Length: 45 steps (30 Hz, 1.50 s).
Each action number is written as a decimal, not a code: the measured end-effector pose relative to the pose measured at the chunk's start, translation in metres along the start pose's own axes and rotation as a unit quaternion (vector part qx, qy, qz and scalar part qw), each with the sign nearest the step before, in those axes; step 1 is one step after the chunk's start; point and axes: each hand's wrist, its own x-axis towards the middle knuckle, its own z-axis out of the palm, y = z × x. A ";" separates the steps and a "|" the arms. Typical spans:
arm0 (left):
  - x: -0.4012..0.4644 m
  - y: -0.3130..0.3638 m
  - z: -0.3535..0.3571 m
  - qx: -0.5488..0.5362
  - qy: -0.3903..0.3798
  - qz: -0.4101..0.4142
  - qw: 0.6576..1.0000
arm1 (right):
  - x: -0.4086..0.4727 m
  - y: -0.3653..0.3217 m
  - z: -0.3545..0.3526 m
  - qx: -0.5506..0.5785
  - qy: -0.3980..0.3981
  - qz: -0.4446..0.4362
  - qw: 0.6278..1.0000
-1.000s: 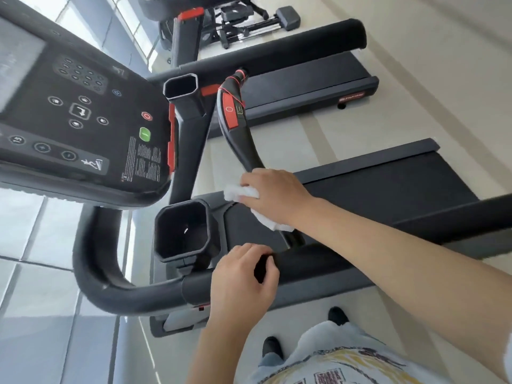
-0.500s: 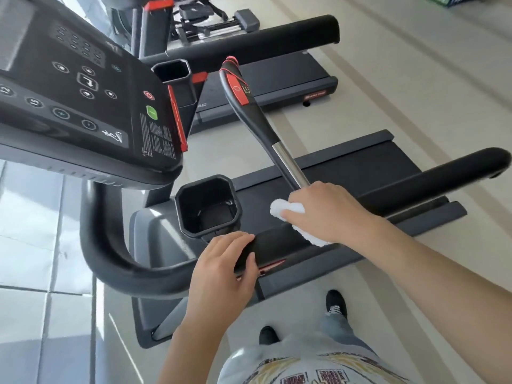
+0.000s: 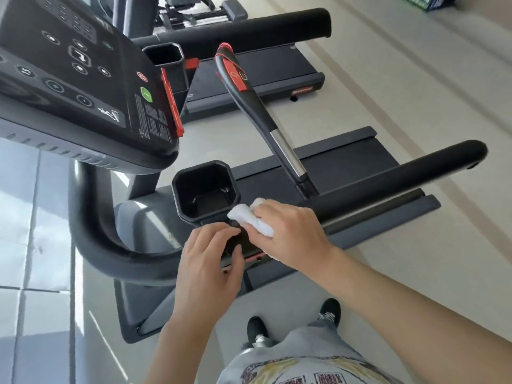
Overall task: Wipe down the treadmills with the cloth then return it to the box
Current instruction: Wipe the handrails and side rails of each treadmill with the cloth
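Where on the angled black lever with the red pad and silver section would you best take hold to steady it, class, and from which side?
Take the lever on the slim black stretch between the red pad and the silver section, coming from the right over the belt. That span is narrow, bare and round enough for a hand to wrap; the console and cup holder crowd the left.

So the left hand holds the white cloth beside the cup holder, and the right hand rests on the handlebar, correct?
Not quite: the hands are swapped. In the head view the right hand holds the white cloth beside the cup holder, and the left hand rests on the handlebar.
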 end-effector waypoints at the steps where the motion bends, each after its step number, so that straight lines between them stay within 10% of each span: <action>1: 0.003 0.005 0.005 -0.002 -0.009 0.015 1.000 | -0.004 0.011 -0.004 -0.009 0.023 -0.002 1.000; 31: 0.160 0.199 0.211 0.047 -0.199 0.089 0.975 | -0.058 0.403 -0.168 -0.203 0.196 0.219 0.934; 38: 0.211 0.263 0.279 0.040 -0.255 0.121 0.959 | -0.083 0.446 -0.176 0.008 0.250 0.510 0.823; 45: 0.256 0.317 0.347 0.039 -0.283 0.154 0.946 | -0.102 0.419 -0.172 0.205 0.292 0.527 0.771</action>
